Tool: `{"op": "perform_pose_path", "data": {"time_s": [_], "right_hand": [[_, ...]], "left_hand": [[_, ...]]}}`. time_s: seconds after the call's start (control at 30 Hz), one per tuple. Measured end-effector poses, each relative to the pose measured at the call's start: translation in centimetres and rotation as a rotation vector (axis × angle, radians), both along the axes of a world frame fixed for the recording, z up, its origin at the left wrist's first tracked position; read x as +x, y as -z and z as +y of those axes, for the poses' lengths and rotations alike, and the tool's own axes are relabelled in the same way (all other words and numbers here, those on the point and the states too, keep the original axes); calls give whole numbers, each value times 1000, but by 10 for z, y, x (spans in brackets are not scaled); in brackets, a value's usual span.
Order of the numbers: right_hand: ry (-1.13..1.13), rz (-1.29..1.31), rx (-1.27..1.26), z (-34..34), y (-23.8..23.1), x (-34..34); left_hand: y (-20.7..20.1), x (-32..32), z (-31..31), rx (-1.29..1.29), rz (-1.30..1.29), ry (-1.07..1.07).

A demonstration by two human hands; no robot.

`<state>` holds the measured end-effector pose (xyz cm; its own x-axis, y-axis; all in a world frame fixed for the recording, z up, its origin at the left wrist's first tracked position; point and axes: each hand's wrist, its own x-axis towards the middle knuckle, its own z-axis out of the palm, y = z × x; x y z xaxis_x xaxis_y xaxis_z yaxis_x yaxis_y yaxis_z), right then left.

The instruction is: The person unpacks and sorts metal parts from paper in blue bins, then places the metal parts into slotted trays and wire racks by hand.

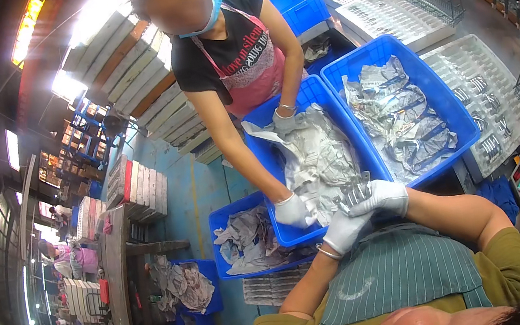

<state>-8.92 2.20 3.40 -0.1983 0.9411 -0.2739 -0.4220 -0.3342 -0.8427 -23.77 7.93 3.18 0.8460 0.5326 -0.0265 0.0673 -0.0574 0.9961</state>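
Note:
My left hand (345,229) and my right hand (383,198), both in white gloves, meet at the near edge of a blue plastic bin (294,231). Between them they hold a small bunch of shiny metal wrenches (355,193), whose ends stick up past my fingers. My right hand is wrapped over the bunch, and my left closes from below. Crumpled newspaper (318,147) lines this bin. Across from me, a co-worker's two gloved hands (294,211) press on the paper at the bin's left side and far end.
A second blue bin (464,132) on the right holds wrenches laid on newspaper. White trays of metal parts (483,82) stand beyond it. Lower left, a blue bin (215,221) holds crumpled paper. Stacked trays (125,68) rise behind the co-worker (256,48).

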Motion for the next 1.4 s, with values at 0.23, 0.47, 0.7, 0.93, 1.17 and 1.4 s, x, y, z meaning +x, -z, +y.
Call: {"op": "perform_pose_path", "data": {"time_s": [0.23,0.47,0.7,0.93,1.17,1.4], "right_hand": [[166,87,-238,-4,-5,-1],[109,-1150,495,-10,-59,-1],[-35,-1283,95,8,-41,-5],[89,-583,-210,26,-19,27],[447,-805,242,11,-9,52],[-91,-757,731,-4,-19,31]], "left_hand": [[8,1,-5,110,168,68],[29,9,-15,426,147,227],[-9,18,-15,124,450,399],[-13,12,-14,-266,169,434],[-21,16,-23,-673,109,165],[-25,13,-20,-369,250,325]]}}
